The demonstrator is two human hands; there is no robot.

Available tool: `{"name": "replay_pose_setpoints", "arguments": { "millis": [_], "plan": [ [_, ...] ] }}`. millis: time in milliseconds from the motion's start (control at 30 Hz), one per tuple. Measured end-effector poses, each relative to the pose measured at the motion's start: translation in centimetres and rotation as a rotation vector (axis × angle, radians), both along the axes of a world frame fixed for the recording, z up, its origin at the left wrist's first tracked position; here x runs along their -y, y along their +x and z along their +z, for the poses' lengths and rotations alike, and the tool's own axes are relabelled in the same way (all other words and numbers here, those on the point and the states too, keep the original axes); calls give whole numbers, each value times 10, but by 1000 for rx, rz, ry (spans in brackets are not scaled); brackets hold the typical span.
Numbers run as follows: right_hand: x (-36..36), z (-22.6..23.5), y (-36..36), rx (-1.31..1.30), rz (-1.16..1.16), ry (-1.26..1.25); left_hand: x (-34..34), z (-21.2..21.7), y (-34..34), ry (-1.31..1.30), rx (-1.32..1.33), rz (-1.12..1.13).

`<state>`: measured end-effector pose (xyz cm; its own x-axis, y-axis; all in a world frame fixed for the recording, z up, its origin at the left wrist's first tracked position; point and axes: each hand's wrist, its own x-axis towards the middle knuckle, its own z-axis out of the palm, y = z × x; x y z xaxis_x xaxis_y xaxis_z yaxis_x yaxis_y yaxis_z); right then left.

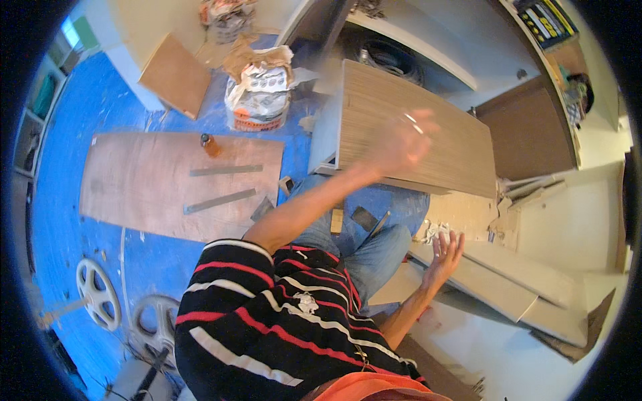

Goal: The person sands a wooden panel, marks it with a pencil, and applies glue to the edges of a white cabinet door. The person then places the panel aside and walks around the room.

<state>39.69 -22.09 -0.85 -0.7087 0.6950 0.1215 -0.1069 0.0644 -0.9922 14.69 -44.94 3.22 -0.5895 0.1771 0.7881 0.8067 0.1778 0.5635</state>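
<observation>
My left hand (400,142) is raised and blurred over a wood-grain panel (374,100) that leans against a white cabinet. A ring glints on one finger, and the blur hides whether the fingers hold anything. My right hand (445,256) is low at the right, fingers spread and empty, touching the edge of a stack of white boards (508,287). My jeans-clad knees (364,250) lie between the two hands. Small wood offcuts (364,217) lie on the blue floor by my knees.
A plywood sheet (154,180) lies on the blue floor at the left, carrying two metal strips (221,200) and a small brown bottle (209,144). A torn paper sack (259,90) stands behind it, next to a smaller board (175,75). Two white spoked wheels (99,293) lie at the lower left.
</observation>
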Motion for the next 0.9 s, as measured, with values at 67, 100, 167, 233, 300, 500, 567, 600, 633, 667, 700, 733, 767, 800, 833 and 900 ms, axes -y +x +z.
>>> {"name": "replay_pose_setpoints", "arguments": {
  "millis": [67, 100, 167, 233, 300, 500, 567, 600, 633, 667, 700, 733, 767, 800, 833, 900],
  "plan": [
    [3, -12, -18, -25, 52, -45, 32, -9, -26, 60, 121, 150],
    [5, -18, -29, -29, 39, -97, 42, -15, -37, 39, 144, 238],
    [4, -23, -49, -49, 13, -151, 60, -35, -49, -31, 228, 339],
    [10, -29, -68, -34, -10, -195, 64, -55, -53, 92, 276, 322],
    [15, -31, -81, -38, -8, -100, 72, -76, -54, 192, 388, 307],
    [2, -32, -100, -15, 2, -98, 72, -112, -58, 247, 584, 237],
    [-7, -36, -104, -14, 2, -82, 77, -113, -60, 227, 510, 214],
    [-10, -40, -102, -9, -4, -73, 80, -111, -59, 214, 536, 201],
    [-13, -44, -99, 12, -31, -85, 83, -107, -57, 215, 537, 185],
    [-16, -49, -96, -11, -22, -65, 85, -101, -54, 124, 406, 259],
    [-18, -56, -91, -12, -32, -69, 86, -94, -51, 6, 362, 334],
    [-21, -63, -84, 8, -62, -98, 84, -85, -48, -14, 260, 326],
    [-24, -70, -76, 20, -68, -5, 85, -74, -43, -68, 242, 323],
    [-25, -80, -67, 55, -95, 59, 83, -63, -39, -125, 235, 325],
    [-27, -90, -60, 124, -141, 102, 80, -52, -36, -194, 232, 289],
    [-30, -113, -44, 198, -184, 373, 69, -37, -26, -327, 211, 218]
  ]
}}
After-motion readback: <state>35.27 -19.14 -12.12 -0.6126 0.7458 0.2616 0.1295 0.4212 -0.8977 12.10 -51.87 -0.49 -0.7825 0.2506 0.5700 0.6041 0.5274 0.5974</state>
